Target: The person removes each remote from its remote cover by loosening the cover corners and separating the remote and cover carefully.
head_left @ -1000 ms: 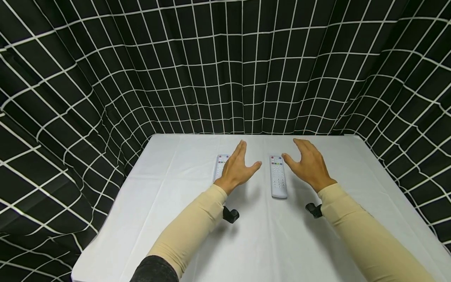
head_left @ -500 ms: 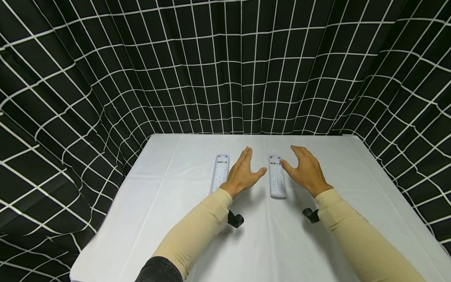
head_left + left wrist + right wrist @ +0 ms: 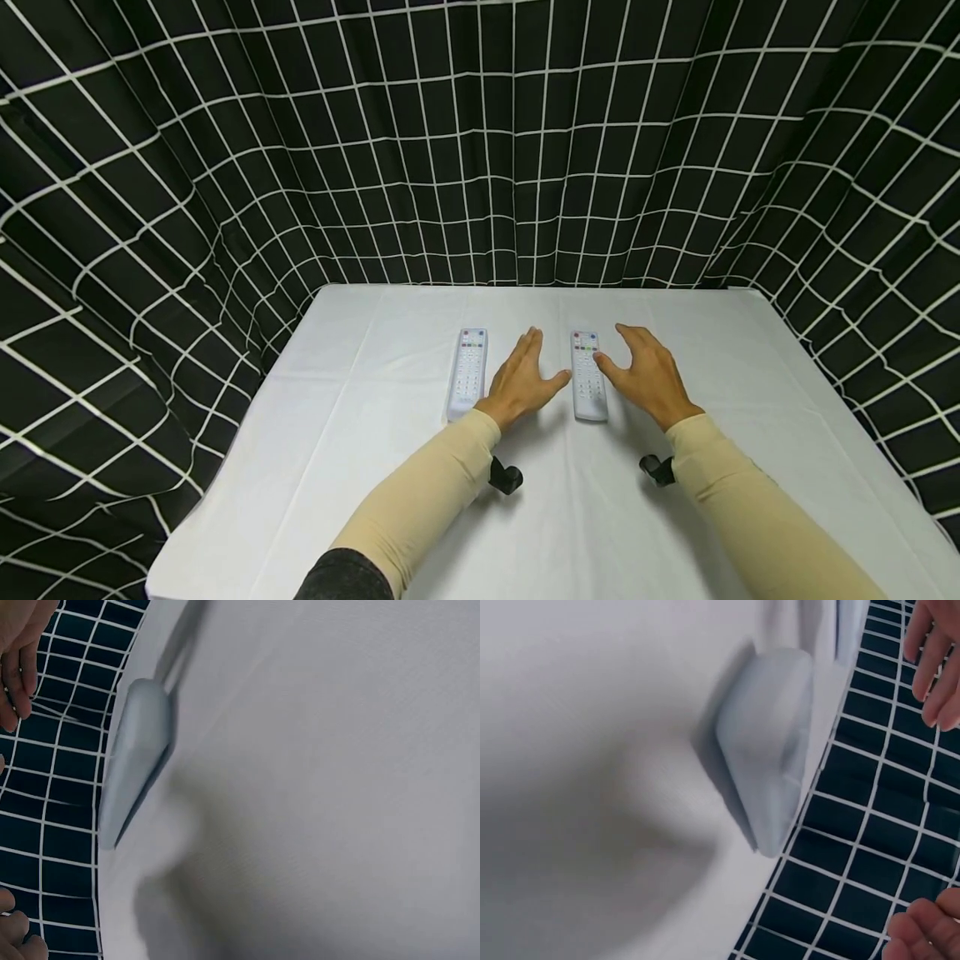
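Two pale grey remote controls lie face up in the head view, a left remote (image 3: 468, 375) and a right remote (image 3: 588, 379). My left hand (image 3: 520, 385) hovers between them, fingers straight and thumb spread toward the right remote. My right hand (image 3: 647, 377) is just right of that remote, its thumb tip overlapping the remote's edge in this view; contact cannot be told. Neither hand holds anything. A remote (image 3: 139, 750) shows end-on in the left wrist view. Another view of a remote (image 3: 769, 746) fills the middle of the right wrist view.
A white cloth-covered table (image 3: 375, 400) lies under both hands. Black curtain with a white grid (image 3: 517, 150) surrounds its back and sides. A black wrist mount (image 3: 506, 476) hangs under the left sleeve, and another mount (image 3: 657, 469) under the right.
My left hand has moved right and toward me, uncovering more of the left remote. My right hand has come slightly toward me and left. Both remotes stay in place.
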Motion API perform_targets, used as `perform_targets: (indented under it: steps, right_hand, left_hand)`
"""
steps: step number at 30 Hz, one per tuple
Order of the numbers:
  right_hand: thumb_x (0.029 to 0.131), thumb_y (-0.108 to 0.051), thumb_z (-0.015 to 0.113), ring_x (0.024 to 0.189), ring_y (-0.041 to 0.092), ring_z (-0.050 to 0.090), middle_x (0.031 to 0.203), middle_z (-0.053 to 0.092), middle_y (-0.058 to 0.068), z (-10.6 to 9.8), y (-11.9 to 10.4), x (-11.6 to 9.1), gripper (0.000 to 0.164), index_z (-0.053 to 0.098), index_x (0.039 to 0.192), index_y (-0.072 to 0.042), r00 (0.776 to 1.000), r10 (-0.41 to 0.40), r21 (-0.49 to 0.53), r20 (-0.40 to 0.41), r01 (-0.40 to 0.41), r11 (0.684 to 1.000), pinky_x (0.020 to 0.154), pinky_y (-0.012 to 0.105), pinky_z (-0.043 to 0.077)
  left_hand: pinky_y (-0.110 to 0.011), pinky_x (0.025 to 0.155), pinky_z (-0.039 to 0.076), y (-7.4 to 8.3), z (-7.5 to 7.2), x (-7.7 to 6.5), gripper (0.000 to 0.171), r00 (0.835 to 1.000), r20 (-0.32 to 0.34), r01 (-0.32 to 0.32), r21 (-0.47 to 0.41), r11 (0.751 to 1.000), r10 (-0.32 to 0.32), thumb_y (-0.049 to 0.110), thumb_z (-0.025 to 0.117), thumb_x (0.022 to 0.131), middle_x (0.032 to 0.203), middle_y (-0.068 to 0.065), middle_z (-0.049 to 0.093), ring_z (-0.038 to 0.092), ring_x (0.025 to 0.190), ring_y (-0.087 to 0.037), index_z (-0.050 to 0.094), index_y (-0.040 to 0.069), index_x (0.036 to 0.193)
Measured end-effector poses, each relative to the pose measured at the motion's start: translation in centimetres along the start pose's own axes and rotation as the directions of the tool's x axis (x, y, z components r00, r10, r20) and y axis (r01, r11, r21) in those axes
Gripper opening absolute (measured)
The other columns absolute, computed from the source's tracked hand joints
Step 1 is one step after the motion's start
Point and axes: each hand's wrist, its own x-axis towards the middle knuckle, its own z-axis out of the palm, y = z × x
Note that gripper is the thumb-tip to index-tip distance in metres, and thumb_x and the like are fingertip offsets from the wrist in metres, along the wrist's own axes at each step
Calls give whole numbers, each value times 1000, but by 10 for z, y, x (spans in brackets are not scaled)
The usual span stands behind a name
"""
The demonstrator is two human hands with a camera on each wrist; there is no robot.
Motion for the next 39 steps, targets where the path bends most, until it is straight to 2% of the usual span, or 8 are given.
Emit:
perform_targets:
  steps: [6,12,19,30,39]
  right_hand:
    - [87,-28,70,115,45,50,125,54,27,6,1,-7,59,52,129,10,998,9,-1,63,-9,1000,94,57,40]
    - [87,-29,69,115,46,50,125,53,28,12,4,-13,61,51,130,11,993,27,8,116,-28,1000,94,57,40]
    - [87,-32,69,115,48,49,126,52,30,18,7,-20,66,48,131,13,970,73,-9,232,-73,997,94,58,39]
    - [86,-27,72,112,47,51,122,54,31,22,7,-26,62,51,129,12,965,56,-23,257,-52,998,93,57,41]
    - [86,-26,71,112,48,51,124,51,32,29,7,-31,64,49,127,17,947,75,-40,313,-65,997,94,56,40]
  left_hand:
    - [-30,111,19,0,7,-3,84,998,62,16,37,999,-18,53,59,90,157,-9,23,21,142,-23,28,3,151]
    - [-31,111,21,-2,14,-6,84,998,63,10,56,998,-13,53,59,89,155,-10,26,24,141,-24,30,3,150]
    - [-34,110,24,-5,23,-8,82,996,84,1,111,994,-11,53,59,89,152,-12,32,27,140,-26,34,0,147]
    - [-36,109,28,-9,33,-13,83,994,97,35,124,992,-47,55,59,88,151,-12,34,31,138,-27,35,3,148]
    - [-35,109,28,-10,39,-17,81,985,154,51,203,978,-84,56,58,89,149,-11,39,33,136,-25,39,2,145]
